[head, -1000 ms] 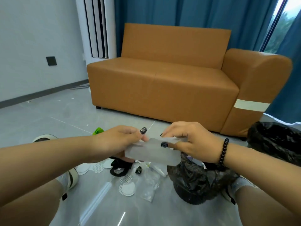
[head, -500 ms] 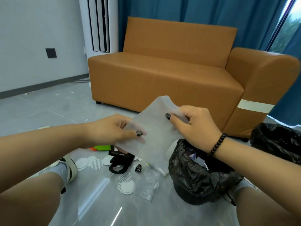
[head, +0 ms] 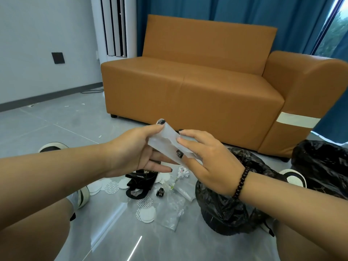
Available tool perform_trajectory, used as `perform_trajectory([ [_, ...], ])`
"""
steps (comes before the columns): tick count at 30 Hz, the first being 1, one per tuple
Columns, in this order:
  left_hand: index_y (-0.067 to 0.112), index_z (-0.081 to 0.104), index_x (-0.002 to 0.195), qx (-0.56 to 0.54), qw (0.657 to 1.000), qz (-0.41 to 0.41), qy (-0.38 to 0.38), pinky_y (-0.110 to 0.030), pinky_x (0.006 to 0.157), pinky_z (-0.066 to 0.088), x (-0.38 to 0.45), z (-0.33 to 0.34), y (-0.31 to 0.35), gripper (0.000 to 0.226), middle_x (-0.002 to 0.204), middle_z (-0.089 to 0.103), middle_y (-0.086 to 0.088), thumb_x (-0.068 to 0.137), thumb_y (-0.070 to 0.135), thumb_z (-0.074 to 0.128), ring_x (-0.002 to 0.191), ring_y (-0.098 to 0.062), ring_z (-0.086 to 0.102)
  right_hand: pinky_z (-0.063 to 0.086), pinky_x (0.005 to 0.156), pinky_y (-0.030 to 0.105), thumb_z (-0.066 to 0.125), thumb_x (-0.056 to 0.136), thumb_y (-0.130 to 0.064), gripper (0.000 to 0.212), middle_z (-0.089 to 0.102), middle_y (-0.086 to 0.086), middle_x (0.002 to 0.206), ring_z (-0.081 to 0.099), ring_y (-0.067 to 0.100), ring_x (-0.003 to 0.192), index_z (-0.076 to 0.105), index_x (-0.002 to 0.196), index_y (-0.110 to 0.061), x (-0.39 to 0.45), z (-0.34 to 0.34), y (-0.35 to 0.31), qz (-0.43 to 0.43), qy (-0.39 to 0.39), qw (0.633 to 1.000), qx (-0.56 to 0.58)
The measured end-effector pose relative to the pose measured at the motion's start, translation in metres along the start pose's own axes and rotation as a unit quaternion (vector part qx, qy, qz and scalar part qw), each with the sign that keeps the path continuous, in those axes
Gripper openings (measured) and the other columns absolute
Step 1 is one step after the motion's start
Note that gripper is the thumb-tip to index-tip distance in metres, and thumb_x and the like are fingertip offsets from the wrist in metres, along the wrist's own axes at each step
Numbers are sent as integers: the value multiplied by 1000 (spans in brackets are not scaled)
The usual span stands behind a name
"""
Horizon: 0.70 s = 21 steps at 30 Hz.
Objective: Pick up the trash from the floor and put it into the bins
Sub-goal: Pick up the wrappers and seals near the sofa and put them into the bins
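A translucent white plastic sheet (head: 167, 144), folded into a narrow strip, is held in the air between both hands. My left hand (head: 137, 151) pinches its upper end with thumb and forefinger. My right hand (head: 205, 162) pinches its lower end between thumb and fingers. Just below and to the right stands a bin lined with a black bag (head: 233, 200). A second black-bagged bin (head: 322, 166) sits at the far right. More trash lies on the floor under my hands: white round pads (head: 146, 213), a black paper bag (head: 141, 183), clear plastic bags (head: 173, 211) and a crumpled wrapper (head: 183, 172).
An orange sofa (head: 197, 87) stands close behind the trash, with blue curtains (head: 244, 12) behind it. My knees and white shoes (head: 81, 194) flank the pile on the grey tiled floor (head: 47, 129). A white standing air conditioner (head: 114, 27) is in the back left corner.
The sheet, spread wide half a second ago, is now folded into a narrow strip between my hands. Both hands have lowered slightly towards the nearer bin.
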<state>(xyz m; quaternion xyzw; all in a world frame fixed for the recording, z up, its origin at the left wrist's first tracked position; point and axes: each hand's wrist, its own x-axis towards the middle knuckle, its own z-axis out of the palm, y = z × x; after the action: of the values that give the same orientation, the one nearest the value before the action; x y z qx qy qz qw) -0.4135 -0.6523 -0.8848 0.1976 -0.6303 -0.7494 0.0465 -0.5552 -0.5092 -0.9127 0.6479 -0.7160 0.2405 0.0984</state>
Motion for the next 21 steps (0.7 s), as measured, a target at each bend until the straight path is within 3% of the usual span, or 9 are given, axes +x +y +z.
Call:
perform_trajectory([
  [3, 10, 61, 123, -29, 997, 22, -61, -43, 85, 55, 2, 2, -1, 51, 120, 66, -17, 90, 46, 46, 110, -34, 63, 31, 112, 36, 35, 84, -58, 72, 34, -3, 147, 29, 12, 136, 43, 140, -14, 0, -2, -4, 24, -26, 999, 20],
  [6, 12, 70, 107, 0, 997, 55, -51, -34, 78, 58, 6, 6, -6, 28, 112, 70, -16, 85, 24, 59, 98, -27, 68, 27, 113, 32, 44, 77, -66, 79, 29, -9, 149, 24, 6, 139, 44, 140, -17, -2, -5, -5, 12, -43, 997, 60],
  [9, 7, 64, 112, 32, 997, 68, -4, -31, 78, 59, 8, 4, -11, 26, 108, 71, -14, 88, -3, 60, 96, -26, 70, 30, 110, 25, 53, 78, -56, 62, 39, -12, 142, 31, 0, 134, 56, 129, -20, -3, -8, 0, 18, -14, 992, 127],
  [12, 5, 63, 114, 63, 996, 68, 0, -24, 66, 58, 5, 3, -11, 32, 105, 72, -12, 86, -8, 59, 88, -22, 72, 31, 103, 11, 64, 82, -36, 36, 51, -11, 129, 42, -3, 124, 64, 115, -22, 1, -14, 8, 64, 57, 986, 141],
  [14, 5, 63, 114, 79, 994, 69, 4, -25, 68, 59, 5, 2, -11, 31, 106, 72, -13, 86, -7, 60, 87, -22, 72, 33, 100, 8, 68, 83, -20, 28, 55, -10, 124, 46, -4, 118, 66, 111, -21, 3, -18, 14, 90, 84, 982, 143],
  [17, 6, 64, 115, 96, 993, 72, 0, -37, 88, 56, 7, 1, -13, 28, 109, 71, -13, 88, 2, 60, 99, -29, 69, 41, 101, 23, 71, 81, -19, 32, 59, -13, 119, 51, 0, 114, 63, 110, -28, 4, -24, 22, 156, 63, 966, 195],
  [19, 6, 65, 112, 100, 992, 80, 6, -32, 80, 59, 9, 2, -13, 24, 106, 72, -13, 90, 9, 58, 91, -23, 71, 46, 101, 33, 74, 78, -18, 32, 65, -10, 113, 59, 6, 109, 64, 108, -27, 4, -26, 27, 219, 26, 932, 288],
  [21, 5, 67, 107, 97, 991, 85, 26, -26, 73, 59, 11, 4, -13, 22, 100, 74, -11, 93, 16, 54, 83, -17, 71, 47, 101, 42, 74, 78, -13, 33, 69, 3, 112, 63, 16, 107, 66, 109, -18, 2, -27, 32, 281, -22, 857, 431],
])
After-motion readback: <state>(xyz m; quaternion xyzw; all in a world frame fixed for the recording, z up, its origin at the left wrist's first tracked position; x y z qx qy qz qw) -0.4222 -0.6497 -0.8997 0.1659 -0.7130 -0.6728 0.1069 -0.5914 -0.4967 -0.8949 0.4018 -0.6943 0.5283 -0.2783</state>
